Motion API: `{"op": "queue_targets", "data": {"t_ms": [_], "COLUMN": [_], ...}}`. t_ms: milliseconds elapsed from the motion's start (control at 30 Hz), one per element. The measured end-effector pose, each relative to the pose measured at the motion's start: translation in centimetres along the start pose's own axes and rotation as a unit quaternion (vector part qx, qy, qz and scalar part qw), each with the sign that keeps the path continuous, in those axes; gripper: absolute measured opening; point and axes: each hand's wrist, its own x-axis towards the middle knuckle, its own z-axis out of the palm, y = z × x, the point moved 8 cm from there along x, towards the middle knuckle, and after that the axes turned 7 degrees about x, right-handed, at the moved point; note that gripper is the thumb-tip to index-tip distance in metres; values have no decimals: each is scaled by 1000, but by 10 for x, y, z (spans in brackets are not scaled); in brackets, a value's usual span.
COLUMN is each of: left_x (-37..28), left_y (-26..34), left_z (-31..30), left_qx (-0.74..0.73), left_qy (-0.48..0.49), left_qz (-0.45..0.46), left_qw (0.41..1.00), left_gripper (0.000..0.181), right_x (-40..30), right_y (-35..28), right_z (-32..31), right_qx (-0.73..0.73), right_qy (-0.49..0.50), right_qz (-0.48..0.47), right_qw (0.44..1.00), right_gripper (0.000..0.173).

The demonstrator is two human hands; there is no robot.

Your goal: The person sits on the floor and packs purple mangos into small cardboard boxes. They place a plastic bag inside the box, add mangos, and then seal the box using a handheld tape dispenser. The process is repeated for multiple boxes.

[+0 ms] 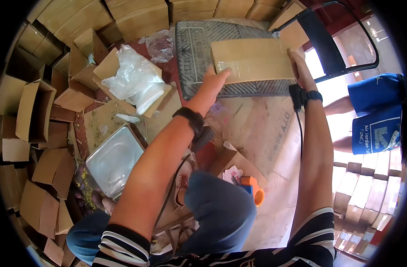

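A closed cardboard box, with clear tape shining near one end, is at a dark ridged platform trolley. My left hand grips the box's left end, thumb on its near corner. At the right end, my right hand has its fingers against the box's side. Whether the box rests on the platform or is just above it, I cannot tell. Nearer me, an orange and blue tape dispenser lies beside printed paper slips on a carton.
Open empty cartons crowd the left. An open box with white plastic bags and a metal tray lie nearer. The trolley's black handle rises at right. Another person in blue shorts stands by stacked boxes.
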Motion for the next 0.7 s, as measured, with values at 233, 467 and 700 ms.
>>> {"op": "queue_targets", "data": {"t_ms": [233, 467, 700], "left_x": [43, -21, -284], "left_y": [-32, -98, -162], "left_z": [33, -61, -97], "left_qx": [251, 330, 365], "left_qy": [-6, 58, -247], "left_qz": [151, 26, -209], "left_qw": [956, 942, 873], "left_gripper": [64, 42, 31], "right_x": [9, -71, -243], "right_y": [84, 68, 82], "right_z": [-29, -6, 176], "right_qx": [-148, -342, -360], "right_qy": [2, 164, -358], "right_qz": [-54, -209, -72], "right_qw": [987, 902, 859], "right_gripper": [44, 34, 27]}}
